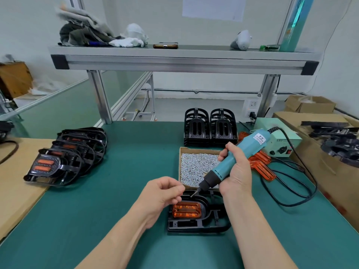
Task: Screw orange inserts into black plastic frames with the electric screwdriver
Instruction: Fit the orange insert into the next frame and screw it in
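A black plastic frame [196, 225] lies on the green mat in front of me with an orange insert [186, 210] seated in it. My right hand [236, 171] grips the teal electric screwdriver [236, 158], tilted so its bit points down-left just above the frame's far edge. My left hand [162, 193] pinches a small screw [193, 194] at the bit's tip, fingers curled. The screwdriver's black cable runs off to the right.
A cardboard tray of silver screws [194, 166] sits just behind the frame. Loose orange inserts [261, 166] lie to its right, empty black frames [210, 126] stand behind, finished frames [66, 154] are stacked at left. A power supply box [281, 141] and cardboard boxes [330, 152] stand at right.
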`<state>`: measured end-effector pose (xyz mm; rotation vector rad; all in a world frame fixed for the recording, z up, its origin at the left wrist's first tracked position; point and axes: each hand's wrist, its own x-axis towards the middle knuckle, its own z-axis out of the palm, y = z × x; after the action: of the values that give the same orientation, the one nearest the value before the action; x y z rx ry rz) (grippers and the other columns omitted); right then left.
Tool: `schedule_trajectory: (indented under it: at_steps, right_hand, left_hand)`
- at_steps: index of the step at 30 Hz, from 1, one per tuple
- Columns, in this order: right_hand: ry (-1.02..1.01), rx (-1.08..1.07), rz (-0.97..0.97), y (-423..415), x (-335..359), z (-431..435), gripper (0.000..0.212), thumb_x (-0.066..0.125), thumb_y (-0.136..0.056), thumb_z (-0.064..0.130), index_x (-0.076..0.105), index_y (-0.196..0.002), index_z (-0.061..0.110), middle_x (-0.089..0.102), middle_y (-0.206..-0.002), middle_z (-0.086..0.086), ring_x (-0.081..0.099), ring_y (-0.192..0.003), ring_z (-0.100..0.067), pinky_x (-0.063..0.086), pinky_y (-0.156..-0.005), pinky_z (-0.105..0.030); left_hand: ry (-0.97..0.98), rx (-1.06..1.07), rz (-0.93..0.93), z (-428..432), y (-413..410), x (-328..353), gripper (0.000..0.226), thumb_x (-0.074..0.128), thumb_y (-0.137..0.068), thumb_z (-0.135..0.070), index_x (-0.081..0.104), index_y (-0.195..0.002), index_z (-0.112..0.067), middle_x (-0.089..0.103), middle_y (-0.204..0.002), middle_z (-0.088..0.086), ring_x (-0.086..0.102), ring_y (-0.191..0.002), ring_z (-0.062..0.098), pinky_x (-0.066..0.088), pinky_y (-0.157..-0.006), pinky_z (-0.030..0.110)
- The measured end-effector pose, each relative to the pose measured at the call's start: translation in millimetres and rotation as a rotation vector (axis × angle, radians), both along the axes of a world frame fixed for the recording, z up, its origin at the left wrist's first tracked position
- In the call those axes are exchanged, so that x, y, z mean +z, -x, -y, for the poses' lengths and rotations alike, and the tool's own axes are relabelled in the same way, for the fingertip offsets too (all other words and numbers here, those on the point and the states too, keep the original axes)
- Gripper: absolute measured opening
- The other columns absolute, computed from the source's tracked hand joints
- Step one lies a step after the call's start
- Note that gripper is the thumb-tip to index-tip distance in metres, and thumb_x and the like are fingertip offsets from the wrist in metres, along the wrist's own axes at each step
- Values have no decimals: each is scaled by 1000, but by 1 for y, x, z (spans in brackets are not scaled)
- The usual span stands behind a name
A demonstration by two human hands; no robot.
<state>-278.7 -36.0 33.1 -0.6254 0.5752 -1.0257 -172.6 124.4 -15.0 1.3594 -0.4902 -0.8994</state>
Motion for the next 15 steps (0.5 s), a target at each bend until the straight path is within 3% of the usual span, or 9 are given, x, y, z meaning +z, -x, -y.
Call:
schedule_trajectory:
  at_steps: [3,8,15]
  right_hand:
    - [9,-49,3,-2,4,-5,19,73,-86,14,56,-91,19,59,-63,2,54,-55,-10,47,-61,-24]
    - [1,-134,13,-3,7,-12,18,73,-87,13,55,-89,18,56,-61,2,52,-52,-9,48,-57,-21]
    - [-14,-149,18,-5,9,-21,19,73,-86,13,55,-91,18,57,-59,4,52,-50,-7,48,-49,-16]
  left_hand:
    - [50,-12,-127,-4,5,0,14,79,-67,-6,76,-80,-3,67,-74,9,65,-64,12,54,-61,18]
    - [113,9,-275,-9,11,0,19,75,-67,3,71,-86,6,69,-78,17,69,-67,18,57,-62,20]
    - [142,63,-323,-11,21,-3,12,76,-65,1,70,-75,3,65,-72,15,65,-59,16,54,-54,18]
